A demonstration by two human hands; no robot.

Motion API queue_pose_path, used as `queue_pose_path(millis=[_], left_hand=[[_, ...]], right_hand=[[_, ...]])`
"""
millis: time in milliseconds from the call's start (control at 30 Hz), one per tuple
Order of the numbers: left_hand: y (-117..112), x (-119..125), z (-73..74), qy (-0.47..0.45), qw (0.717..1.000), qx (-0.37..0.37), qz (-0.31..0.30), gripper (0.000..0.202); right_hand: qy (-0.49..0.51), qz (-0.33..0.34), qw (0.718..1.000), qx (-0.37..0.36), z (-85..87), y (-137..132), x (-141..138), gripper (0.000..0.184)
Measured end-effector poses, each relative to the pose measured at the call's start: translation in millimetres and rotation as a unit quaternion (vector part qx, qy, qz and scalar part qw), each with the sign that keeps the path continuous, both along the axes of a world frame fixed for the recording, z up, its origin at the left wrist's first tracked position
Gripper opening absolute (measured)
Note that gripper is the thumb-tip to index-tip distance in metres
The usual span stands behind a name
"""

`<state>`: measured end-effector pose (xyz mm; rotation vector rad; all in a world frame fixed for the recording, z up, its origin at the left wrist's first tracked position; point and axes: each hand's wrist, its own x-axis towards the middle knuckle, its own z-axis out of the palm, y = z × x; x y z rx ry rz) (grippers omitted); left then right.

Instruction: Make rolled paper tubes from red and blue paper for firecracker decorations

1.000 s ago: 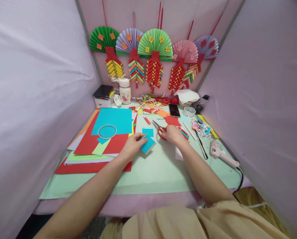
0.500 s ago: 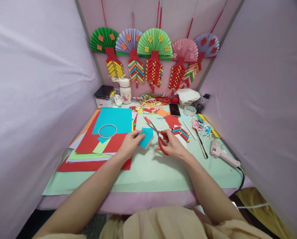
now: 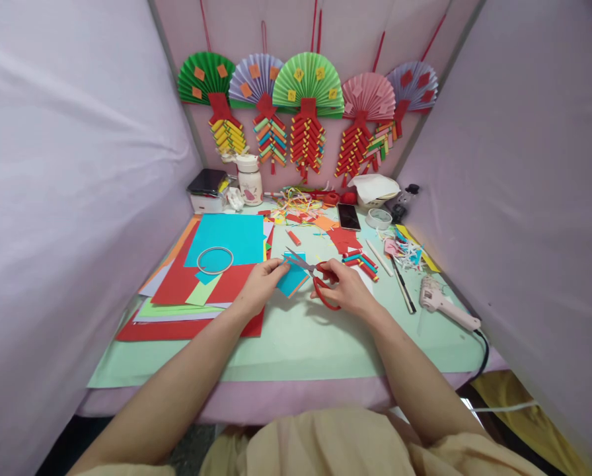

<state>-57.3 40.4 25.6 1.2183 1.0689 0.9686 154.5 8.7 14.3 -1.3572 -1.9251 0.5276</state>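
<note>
My left hand (image 3: 262, 284) pinches a small blue paper piece (image 3: 293, 280) with an orange edge, lifted just above the pale green mat (image 3: 300, 344). My right hand (image 3: 348, 285) is closed round the red handles of a pair of scissors (image 3: 314, 277). The scissor blades point left and reach the top edge of the blue piece, close to my left fingertips. A second small blue piece lies partly hidden behind the blades.
A stack of coloured sheets (image 3: 201, 277) with a metal ring (image 3: 215, 260) lies to the left. Small paper rolls (image 3: 361, 262), a phone (image 3: 347, 217), tape (image 3: 378, 219), a glue gun (image 3: 442, 305) and scraps lie to the right. Paper fan decorations (image 3: 308, 112) hang on the back wall.
My right hand picked the scissors up off the mat and brought them left to the blue piece. My left hand lifted that piece slightly.
</note>
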Motion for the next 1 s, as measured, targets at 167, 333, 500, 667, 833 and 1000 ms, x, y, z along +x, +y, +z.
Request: queue_pose_path(millis=[167, 333, 500, 667, 833, 1000], left_hand=[[1.1, -0.7, -3.0, -0.03, 0.999, -0.014, -0.005, 0.033], [1.4, -0.9, -3.3, -0.041, 0.999, -0.013, -0.017, 0.029], [0.8, -1.1, -1.3, -0.038, 0.999, -0.021, -0.023, 0.028], [1.3, -1.4, -2.7, -0.033, 0.999, -0.024, -0.027, 0.028], [0.5, -1.2, -1.4, -0.029, 0.999, -0.021, -0.034, 0.028], [-1.1, -0.8, 0.7, -0.022, 0.999, -0.015, -0.031, 0.03]], right_hand=[[0.003, 0.007, 1.0, 0.0, 1.2, -0.2, 1.6, 0.04], [0.013, 0.014, 1.0, -0.003, 0.2, -0.1, 1.3, 0.034], [0.012, 0.015, 1.0, -0.006, -1.0, -0.7, 1.6, 0.03], [0.01, 0.017, 1.0, -0.006, -1.2, -0.8, 2.1, 0.029], [-0.004, 0.012, 1.0, -0.006, 0.3, -1.4, 2.9, 0.029], [-0.019, 0.007, 1.0, -0.012, 2.0, -2.5, 4.1, 0.027]])
